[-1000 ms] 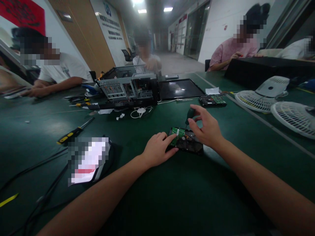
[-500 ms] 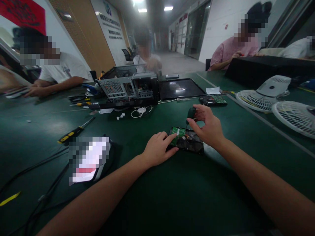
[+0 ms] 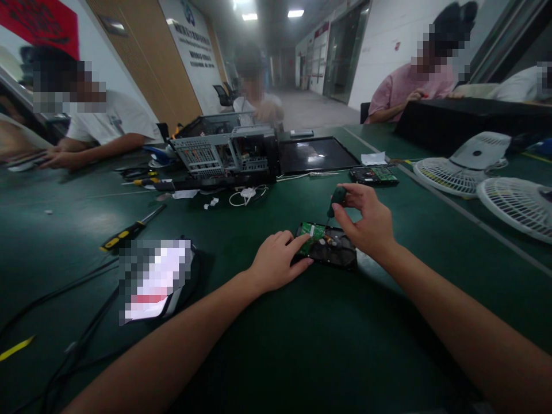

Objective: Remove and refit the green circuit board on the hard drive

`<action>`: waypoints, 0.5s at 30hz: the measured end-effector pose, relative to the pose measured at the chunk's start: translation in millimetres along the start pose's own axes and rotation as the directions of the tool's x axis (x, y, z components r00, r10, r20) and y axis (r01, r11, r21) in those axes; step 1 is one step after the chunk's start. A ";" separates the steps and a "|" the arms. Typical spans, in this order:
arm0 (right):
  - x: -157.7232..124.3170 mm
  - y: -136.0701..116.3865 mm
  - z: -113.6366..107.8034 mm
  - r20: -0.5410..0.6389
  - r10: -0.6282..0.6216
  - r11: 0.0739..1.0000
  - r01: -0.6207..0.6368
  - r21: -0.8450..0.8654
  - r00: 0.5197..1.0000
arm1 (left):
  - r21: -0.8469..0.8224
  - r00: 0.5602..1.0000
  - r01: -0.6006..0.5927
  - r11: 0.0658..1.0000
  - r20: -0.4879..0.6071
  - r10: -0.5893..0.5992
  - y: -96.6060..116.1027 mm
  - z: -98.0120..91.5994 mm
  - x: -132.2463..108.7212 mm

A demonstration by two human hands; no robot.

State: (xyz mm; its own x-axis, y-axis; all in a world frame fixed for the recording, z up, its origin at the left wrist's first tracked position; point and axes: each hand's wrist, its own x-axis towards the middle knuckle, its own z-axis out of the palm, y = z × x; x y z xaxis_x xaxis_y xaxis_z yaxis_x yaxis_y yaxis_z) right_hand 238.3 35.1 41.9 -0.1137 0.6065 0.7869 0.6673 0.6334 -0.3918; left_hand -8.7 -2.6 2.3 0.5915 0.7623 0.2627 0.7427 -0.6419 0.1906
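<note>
A shallow black casing lies on the green table, with a small green circuit board and some wires in it. My left hand grips the casing's left end, its index finger on the board and its thumb along the near edge. Between the fingertips of my right hand is a small screwdriver with a dark green handle. The screwdriver leans slightly, and its thin shaft reaches down to the board's right side. Whether the tip sits in a screw is too small to tell.
An opened computer case and a flat black panel stand farther back. Another circuit-board device and white fan parts lie right. A yellow-black screwdriver, a phone and black cables lie left. Several people sit around.
The screwdriver's handle has tilted a little to the right and more of it shows between my right fingers. My right hand has shifted slightly; my left hand stays on the casing.
</note>
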 end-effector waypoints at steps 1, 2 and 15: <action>0.0 0.4 0.2 -0.005 -0.001 1.000 0.001 0.001 1.000 | -0.001 1.000 -0.001 1.000 0.001 0.001 0.1 -0.2 -0.1; -0.1 0.7 0.5 -0.008 -0.004 1.000 0.004 0.008 1.000 | 0.000 1.000 -0.002 1.000 0.003 0.002 0.2 -0.3 -0.2; -1.0 4.5 2.7 -0.067 0.016 0.999 -0.018 -0.029 0.998 | 0.011 1.000 0.001 1.000 0.009 -0.002 0.1 0.4 0.7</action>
State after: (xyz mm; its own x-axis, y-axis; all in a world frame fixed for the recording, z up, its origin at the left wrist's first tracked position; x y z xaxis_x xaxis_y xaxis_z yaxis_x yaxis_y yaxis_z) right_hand 239.4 38.7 38.0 -0.0537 0.5832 0.8105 0.6904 0.6082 -0.3918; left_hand -8.1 -2.1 2.1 0.5932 0.7641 0.2536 0.7471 -0.6398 0.1802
